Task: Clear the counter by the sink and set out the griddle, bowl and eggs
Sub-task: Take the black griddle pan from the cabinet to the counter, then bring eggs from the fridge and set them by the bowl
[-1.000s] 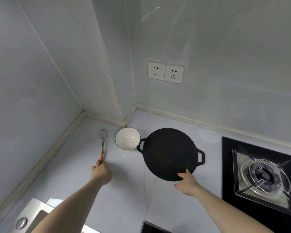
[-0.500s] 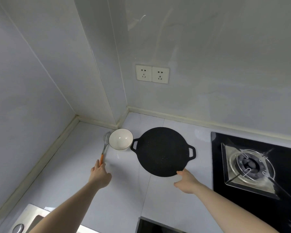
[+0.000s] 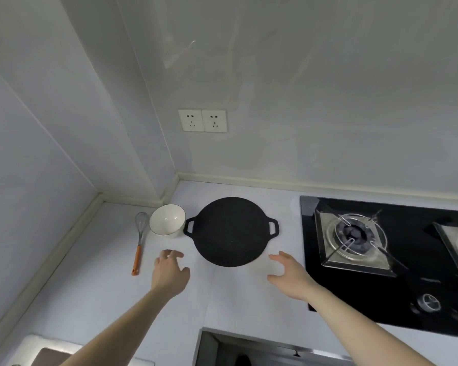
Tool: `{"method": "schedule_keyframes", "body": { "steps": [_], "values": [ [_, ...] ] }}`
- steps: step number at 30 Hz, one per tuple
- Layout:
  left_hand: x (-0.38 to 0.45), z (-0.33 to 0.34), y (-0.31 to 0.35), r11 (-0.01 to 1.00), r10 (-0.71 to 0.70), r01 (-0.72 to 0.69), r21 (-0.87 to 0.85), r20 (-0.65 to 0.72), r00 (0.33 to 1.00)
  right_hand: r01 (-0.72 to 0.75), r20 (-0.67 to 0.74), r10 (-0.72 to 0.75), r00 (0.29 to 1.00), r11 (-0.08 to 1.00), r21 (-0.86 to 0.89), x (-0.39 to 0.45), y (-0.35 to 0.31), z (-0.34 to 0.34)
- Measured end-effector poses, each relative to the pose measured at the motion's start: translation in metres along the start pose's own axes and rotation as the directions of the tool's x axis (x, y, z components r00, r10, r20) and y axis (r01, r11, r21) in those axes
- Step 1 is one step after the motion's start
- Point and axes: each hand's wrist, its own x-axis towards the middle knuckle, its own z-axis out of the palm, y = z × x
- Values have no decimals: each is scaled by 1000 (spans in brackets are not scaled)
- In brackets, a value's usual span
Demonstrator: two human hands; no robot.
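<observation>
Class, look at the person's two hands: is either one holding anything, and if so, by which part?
Nothing is held. The left hand hovers open beside the whisk; the right hand is open near the griddle.

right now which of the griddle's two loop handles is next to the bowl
The left loop handle of the griddle: it almost touches the white bowl. The right handle points toward the stove.

No readable text, label or number shows anywhere.

Bare forearms, no sleeves; left hand [image 3: 169, 273] & right hand [image 3: 291, 276] ungloved.
</observation>
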Motion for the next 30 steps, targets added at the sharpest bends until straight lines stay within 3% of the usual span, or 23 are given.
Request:
{"method": "schedule_keyframes", "body": {
  "steps": [6,13,23,30],
  "values": [
    [-57,33,118,935,353,-347,-77,92,931,57,-112,-51,992,997,54,-74,25,-44],
    [-166,85,263,707,706,-700,-105,155,691,76,-341,-23,940,987,143,-206,119,-112],
    [-327,152,417,412,908,-883,-226,182,377,-4,-591,148,793,971,238,-392,254,-177],
    [-415,202,524,187,955,-945,-269,277,110,-50,-731,321,602,929,367,-504,331,-218]
  ]
}}
